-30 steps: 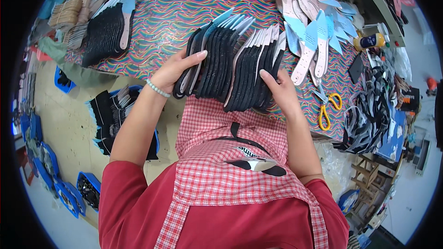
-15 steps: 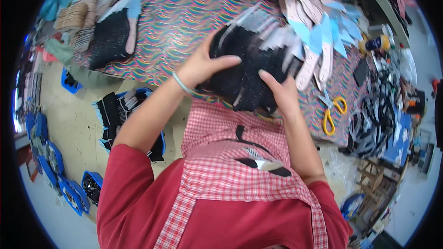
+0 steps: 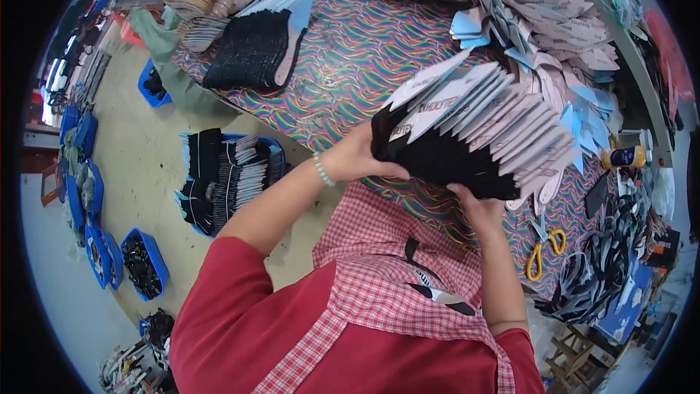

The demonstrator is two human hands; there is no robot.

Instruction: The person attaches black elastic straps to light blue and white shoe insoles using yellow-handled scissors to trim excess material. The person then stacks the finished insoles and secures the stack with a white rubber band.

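The stack of shoe insoles [image 3: 467,138] between the left hand [image 3: 357,160] and right hand [image 3: 477,208] shows matt black foam-like edges and pale, papery board faces, dull with no shine. The table cover [image 3: 350,51] looks like smooth printed cloth or vinyl in wavy colours, slightly glossy; which of the two I cannot tell. The scissors [image 3: 543,252] have yellow plastic handles with a mild gloss and grey metal blades. The apron [image 3: 408,284] is woven checked cloth, matt, over a soft red knit shirt [image 3: 233,328]. The bins [image 3: 149,266] on the floor are glossy blue plastic. The floor [image 3: 146,146] is matt, rough-looking concrete.
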